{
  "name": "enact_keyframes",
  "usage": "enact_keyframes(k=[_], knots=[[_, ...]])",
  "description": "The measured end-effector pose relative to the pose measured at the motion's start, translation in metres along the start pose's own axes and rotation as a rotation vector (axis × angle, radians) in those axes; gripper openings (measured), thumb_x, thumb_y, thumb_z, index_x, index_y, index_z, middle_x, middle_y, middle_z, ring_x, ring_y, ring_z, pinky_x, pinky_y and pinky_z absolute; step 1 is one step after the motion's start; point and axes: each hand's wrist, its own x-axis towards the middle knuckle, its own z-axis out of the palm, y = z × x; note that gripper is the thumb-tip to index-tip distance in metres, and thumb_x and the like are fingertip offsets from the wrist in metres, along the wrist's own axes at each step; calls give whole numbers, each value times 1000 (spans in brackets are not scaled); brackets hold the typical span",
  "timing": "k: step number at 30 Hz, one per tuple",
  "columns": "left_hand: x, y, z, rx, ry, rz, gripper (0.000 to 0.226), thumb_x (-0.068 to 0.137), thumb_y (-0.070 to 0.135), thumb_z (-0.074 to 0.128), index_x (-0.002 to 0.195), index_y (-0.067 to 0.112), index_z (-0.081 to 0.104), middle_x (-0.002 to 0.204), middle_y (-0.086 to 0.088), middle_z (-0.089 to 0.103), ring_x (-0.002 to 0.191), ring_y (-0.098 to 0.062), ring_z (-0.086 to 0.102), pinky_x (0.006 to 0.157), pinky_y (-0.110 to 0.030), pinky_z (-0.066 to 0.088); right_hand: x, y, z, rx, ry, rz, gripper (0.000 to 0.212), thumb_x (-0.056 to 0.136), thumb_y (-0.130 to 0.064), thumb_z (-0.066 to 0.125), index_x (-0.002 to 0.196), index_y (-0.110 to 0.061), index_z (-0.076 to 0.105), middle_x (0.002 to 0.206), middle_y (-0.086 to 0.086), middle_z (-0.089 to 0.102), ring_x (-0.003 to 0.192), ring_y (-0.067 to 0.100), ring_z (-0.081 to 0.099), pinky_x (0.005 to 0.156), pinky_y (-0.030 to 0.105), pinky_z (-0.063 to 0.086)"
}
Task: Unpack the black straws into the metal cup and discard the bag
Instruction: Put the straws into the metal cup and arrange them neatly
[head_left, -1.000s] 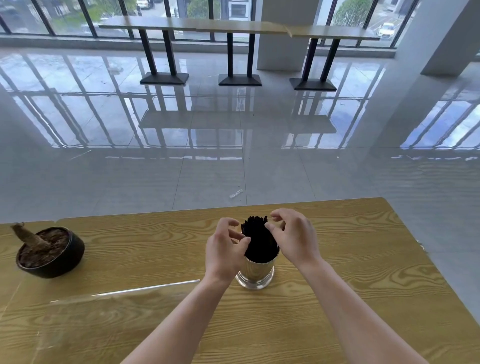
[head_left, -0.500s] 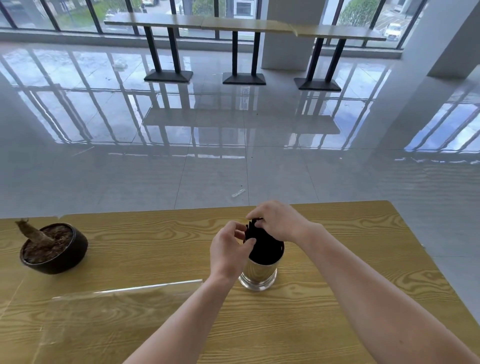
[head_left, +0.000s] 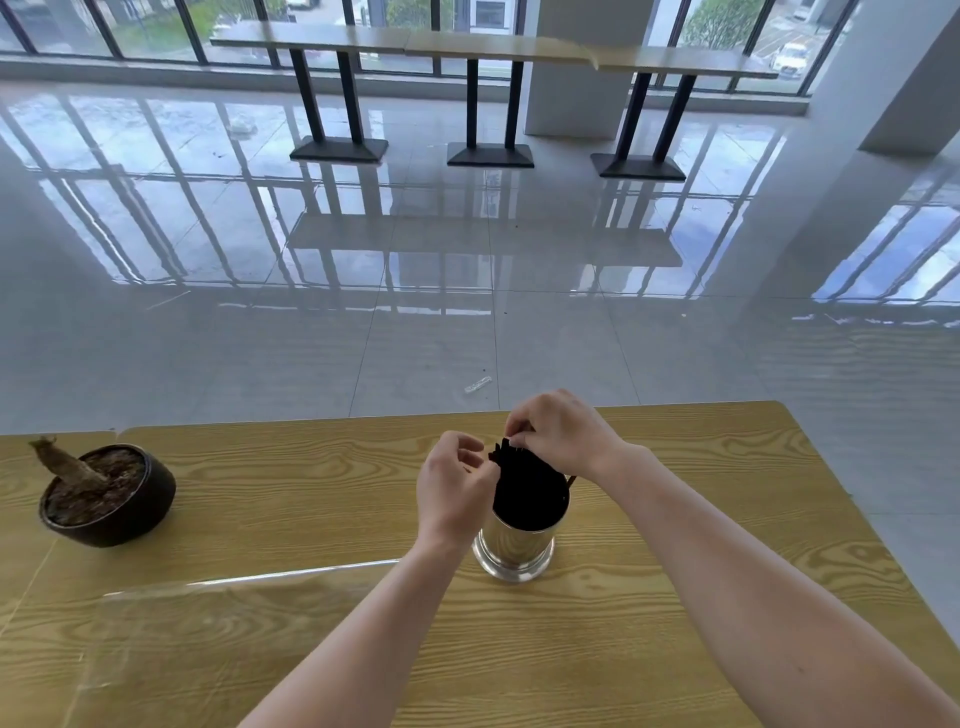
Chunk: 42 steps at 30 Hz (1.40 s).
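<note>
1. Head view: cup (head_left: 514, 545) stands mid-table (head_left: 727, 519), packed with straws (head_left: 527, 483).
2. Right hand (head_left: 558, 434) pinches the straw tops.
3. Left hand (head_left: 454, 491), fingers curled, touches the straws' left side; its grip I cannot tell.

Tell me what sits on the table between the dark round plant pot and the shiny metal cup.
In the head view, only bare wooden table lies between the dark round plant pot and shiny metal cup.
</note>
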Motion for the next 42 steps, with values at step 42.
enact_keyframes(k=[42], knots=[[35, 6, -6, 74, -169, -42, 14, 91, 27, 72, 83, 22, 82, 76, 10, 77, 74, -7, 71, 71, -31, 60, 8, -7, -3, -41, -137, -25, 20, 92, -19, 64, 101, -27, 81, 99, -5, 79, 93, 14, 70, 84, 35, 58]])
